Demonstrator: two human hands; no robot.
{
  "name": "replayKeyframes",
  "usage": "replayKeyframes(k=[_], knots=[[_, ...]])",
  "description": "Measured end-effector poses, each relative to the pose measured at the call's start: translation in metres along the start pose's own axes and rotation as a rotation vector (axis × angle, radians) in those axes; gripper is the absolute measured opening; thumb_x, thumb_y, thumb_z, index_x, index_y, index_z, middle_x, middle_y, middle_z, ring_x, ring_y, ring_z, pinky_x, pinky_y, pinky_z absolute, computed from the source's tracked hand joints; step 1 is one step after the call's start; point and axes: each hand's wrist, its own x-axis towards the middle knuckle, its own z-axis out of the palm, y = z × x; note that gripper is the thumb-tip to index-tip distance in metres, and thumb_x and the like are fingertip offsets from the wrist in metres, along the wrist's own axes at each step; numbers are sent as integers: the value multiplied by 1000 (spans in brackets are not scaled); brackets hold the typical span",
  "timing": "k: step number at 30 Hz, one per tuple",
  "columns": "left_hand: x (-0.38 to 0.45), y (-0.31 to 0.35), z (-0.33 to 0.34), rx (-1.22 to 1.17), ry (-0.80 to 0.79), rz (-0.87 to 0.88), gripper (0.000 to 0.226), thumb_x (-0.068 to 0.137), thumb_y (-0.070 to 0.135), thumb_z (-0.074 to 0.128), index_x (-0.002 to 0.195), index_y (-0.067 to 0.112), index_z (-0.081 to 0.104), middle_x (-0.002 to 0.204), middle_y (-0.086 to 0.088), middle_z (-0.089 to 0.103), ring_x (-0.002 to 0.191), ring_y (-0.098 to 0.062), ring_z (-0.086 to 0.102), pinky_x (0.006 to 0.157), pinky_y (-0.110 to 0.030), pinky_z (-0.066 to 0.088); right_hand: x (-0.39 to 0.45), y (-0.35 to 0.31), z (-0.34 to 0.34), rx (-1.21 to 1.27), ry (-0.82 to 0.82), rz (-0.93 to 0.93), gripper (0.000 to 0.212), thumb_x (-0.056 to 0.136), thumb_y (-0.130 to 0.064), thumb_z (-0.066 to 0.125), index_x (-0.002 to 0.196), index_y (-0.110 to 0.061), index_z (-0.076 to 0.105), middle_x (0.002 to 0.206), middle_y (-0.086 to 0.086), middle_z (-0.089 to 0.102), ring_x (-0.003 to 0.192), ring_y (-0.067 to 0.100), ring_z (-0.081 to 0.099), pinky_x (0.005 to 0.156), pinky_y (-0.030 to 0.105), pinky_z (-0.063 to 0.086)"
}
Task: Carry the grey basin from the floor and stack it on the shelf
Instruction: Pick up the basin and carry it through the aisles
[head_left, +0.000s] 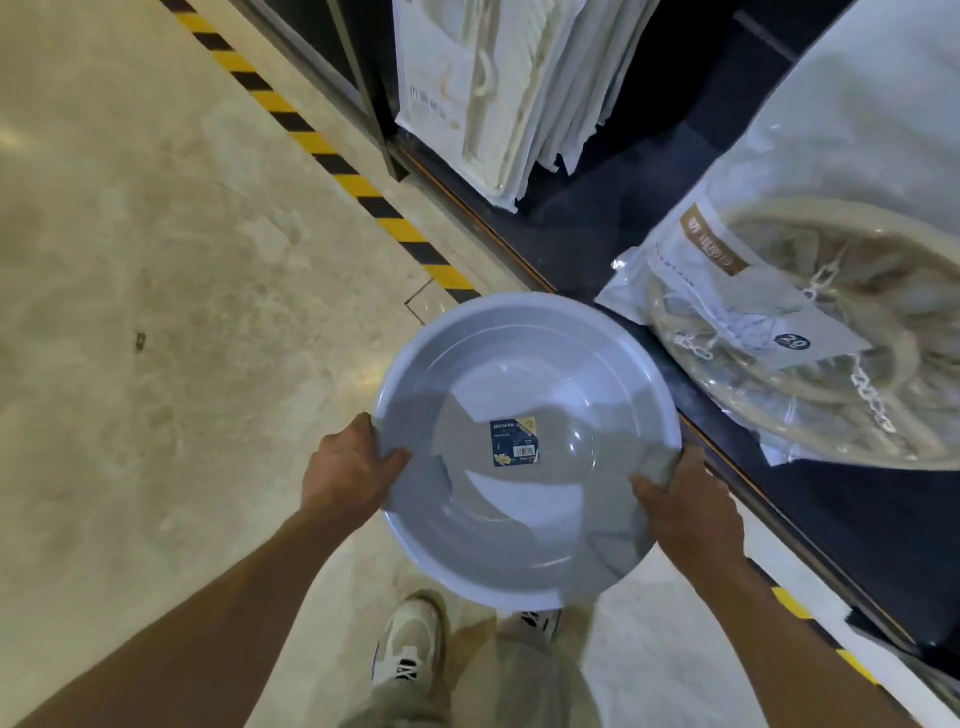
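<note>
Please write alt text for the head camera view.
Left hand and right hand grip the rim of a round grey plastic basin above the floor, beside a dark low shelf holding bagged beige goods.

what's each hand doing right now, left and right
Left hand: closed on the rim of the grey basin.
Right hand: closed on the basin's opposite rim.

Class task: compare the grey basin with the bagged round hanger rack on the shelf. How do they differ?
The grey basin is bare plastic; the hanger rack is sealed in a clear bag. The basin is solid grey, the rack beige and open-framed. The basin is held up by both hands; the rack rests on the shelf. Both are round.
</note>
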Motion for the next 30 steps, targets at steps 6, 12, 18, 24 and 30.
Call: replayKeyframes(k=[6,12,18,24,30], knots=[[39,4,43,85,-15,-90,38,84,51,69,95,19,53,87,-5,60,79,-33,58,67,-35,43,50,11,27,-34,7,-53,49,93,-35,64,128,-5,47,113,25,66,102,44,64,83,51,52],[75,-1,74,90,-14,-126,37,87,46,71,101,16,54,86,-5,56,79,-33,55,67,-36,42,82,20,67,-56,-19,-20,38,95,-44,59,107,-14,40,106,22,67,93,44,65,72,45,44],[108,-13,96,117,1,-130,36,88,45,70,99,17,50,81,-4,56,78,-35,55,66,-38,42,110,21,102,-57,-27,23,41,95,-42,59,115,-9,44,102,20,67,90,42,63,67,40,39],[131,-23,112,149,-11,-138,38,88,48,68,98,20,45,70,3,44,73,-33,53,64,-38,41,132,19,127,-64,2,-44,40,96,-34,62,116,-2,49,102,23,68,92,44,63,66,38,39],[146,-31,122,130,14,-132,40,88,48,69,99,20,43,71,1,44,70,-33,48,63,-39,39,143,15,144,-88,37,-51,42,96,-32,62,118,1,51,107,24,62,97,44,60,70,41,41]])
